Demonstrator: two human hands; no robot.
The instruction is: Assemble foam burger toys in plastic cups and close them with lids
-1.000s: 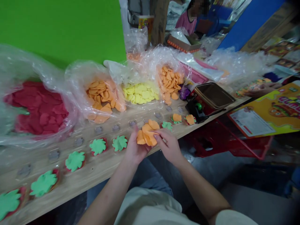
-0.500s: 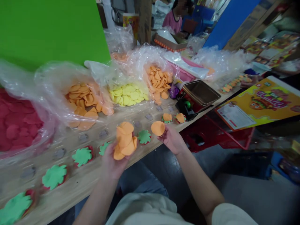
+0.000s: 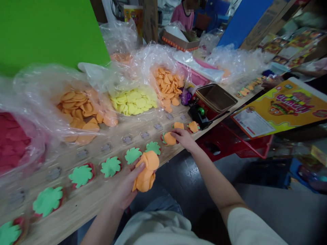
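Note:
My left hand (image 3: 125,185) grips a loose bunch of orange foam pieces (image 3: 146,172) above the table's front edge. With its fingertips, my right hand (image 3: 186,137) pinches one orange foam disc (image 3: 169,139), which lies over a green leaf-shaped piece (image 3: 162,139). Two stacks to its right, an orange-topped stack (image 3: 178,125) and another orange-topped stack (image 3: 193,127), have green and red edges below. Leftward along the front edge runs a row of green leaf-shaped pieces (image 3: 110,166) on red bases, several of them.
Clear bags at the back spill orange pieces (image 3: 76,105), yellow pieces (image 3: 134,101) and red pieces (image 3: 12,139). Small clear plastic parts (image 3: 106,148) line the table (image 3: 84,207). A tape dispenser (image 3: 199,115), a brown tub (image 3: 217,98) and a printed carton (image 3: 286,105) stand rightward. A person (image 3: 184,15) sits behind.
My right hand has brought its orange disc down onto a green leaf-shaped piece. My left hand has moved right and lower with its bunch, uncovering green pieces. The view has shifted slightly.

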